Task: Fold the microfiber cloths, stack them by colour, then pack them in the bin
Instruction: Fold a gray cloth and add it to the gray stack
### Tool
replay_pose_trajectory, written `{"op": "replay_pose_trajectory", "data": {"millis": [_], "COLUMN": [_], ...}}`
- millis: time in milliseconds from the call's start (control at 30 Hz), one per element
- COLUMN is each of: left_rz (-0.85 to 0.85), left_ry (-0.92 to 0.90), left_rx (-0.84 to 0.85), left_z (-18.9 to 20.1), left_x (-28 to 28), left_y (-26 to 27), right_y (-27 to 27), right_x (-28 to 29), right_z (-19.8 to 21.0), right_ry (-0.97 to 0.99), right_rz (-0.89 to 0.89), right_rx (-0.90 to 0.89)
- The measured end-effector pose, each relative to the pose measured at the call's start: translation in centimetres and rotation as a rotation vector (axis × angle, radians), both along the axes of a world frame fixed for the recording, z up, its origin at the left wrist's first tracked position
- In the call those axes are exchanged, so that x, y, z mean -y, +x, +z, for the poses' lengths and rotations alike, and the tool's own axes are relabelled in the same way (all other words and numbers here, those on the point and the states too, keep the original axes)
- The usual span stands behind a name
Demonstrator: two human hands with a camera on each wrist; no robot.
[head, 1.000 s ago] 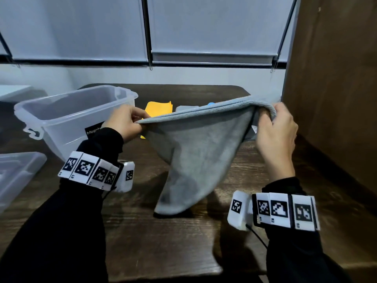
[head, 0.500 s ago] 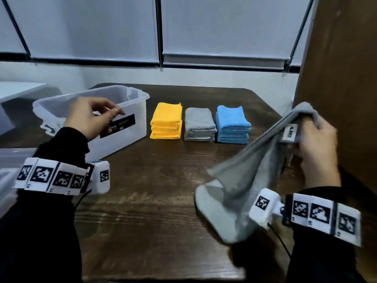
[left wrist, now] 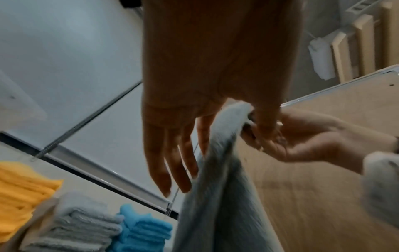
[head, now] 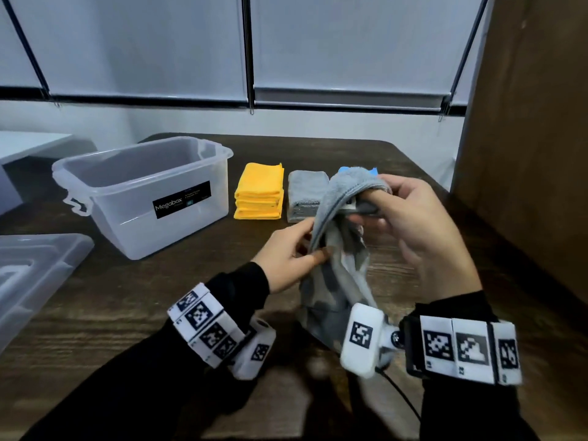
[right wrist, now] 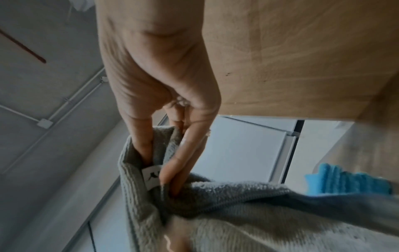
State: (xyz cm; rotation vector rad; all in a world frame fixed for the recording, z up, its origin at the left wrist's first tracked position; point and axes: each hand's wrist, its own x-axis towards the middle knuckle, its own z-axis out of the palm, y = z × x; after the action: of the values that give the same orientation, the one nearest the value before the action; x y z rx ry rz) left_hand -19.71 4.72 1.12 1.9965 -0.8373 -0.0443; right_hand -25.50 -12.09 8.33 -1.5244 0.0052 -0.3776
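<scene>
Grey cloth [head: 337, 275]: held up above the table [head: 159, 313], hanging bunched between both hands, in front of the stacks.
Right hand [head: 420, 224]: the cloth's top edge, near its white label [right wrist: 152, 177], is pinched by thumb and fingers.
Left hand [head: 289, 253]: a lower fold is pinched between thumb and fingers.
Stacks: yellow stack [head: 259, 192], grey stack [head: 304, 195] and blue stack [left wrist: 142, 228] are set side by side.
Bin [head: 143, 192]: placed left of the stacks, its lid [head: 35, 275] nearer.

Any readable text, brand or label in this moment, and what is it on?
"Megabox": black label on the clear plastic bin.
Smaller print on that label: too small to read.
White tag on the grey cloth: dark mark, not legible.
Wristband squares: coded patterns, no words.
</scene>
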Motion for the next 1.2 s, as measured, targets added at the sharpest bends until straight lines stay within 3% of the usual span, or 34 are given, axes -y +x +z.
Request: {"op": "replay_pose_trajectory", "data": {"millis": [100,200,267,333,467,700,800,933,1100,1200], "left_rz": [0.223,0.34,0.406,0.481,0.623,0.85,0.804,0.7,0.709,0.685], "left_ry": [0.307,0.64,0.679,0.619,0.4,0.37,0.103,-0.342,-0.562,-0.615], "left_rx": [0.195,0.141,0.102,0.066,0.038,0.119,0.045,0.036,0.281,0.391], "left_z": [0.2,-0.2,-0.4,-0.4,1.0,3.1,3.8,5.5,7.7,8.5], "left_x": [-0.6,-2.0,-3.2,-4.5,-6.9,-8.8,-9.2,-8.5,-7.3,-7.2], "left_y": [1.0,2.6,3.6,4.9,6.4,6.5,6.6,5.6,2.7,1.1], "right_y": [-0.5,-0.9,-0.8,-0.6,-0.9,-0.2,0.5,0.5,-0.1,-0.5], "right_x": [0.7,1.9,2.9,4.0,5.9,4.8,4.6,5.0,5.9,6.0], "right_z": [0.5,0.8,0.7,0.3,-0.5,-0.1,0.0,0.5,1.8,2.5], "right_ry": [0.011,0.025,-0.021,-0.135,-0.376,-0.575,-0.568,-0.504,-0.399,-0.19], "right_rz": [-0.075,-0.183,-0.304,-0.464,-0.724,-0.74,-0.756,-0.813,-0.896,-0.822], "right_rx": [0.061,0.143,0.208,0.22,0.072,-0.189,-0.244,-0.116,0.221,0.397]}}
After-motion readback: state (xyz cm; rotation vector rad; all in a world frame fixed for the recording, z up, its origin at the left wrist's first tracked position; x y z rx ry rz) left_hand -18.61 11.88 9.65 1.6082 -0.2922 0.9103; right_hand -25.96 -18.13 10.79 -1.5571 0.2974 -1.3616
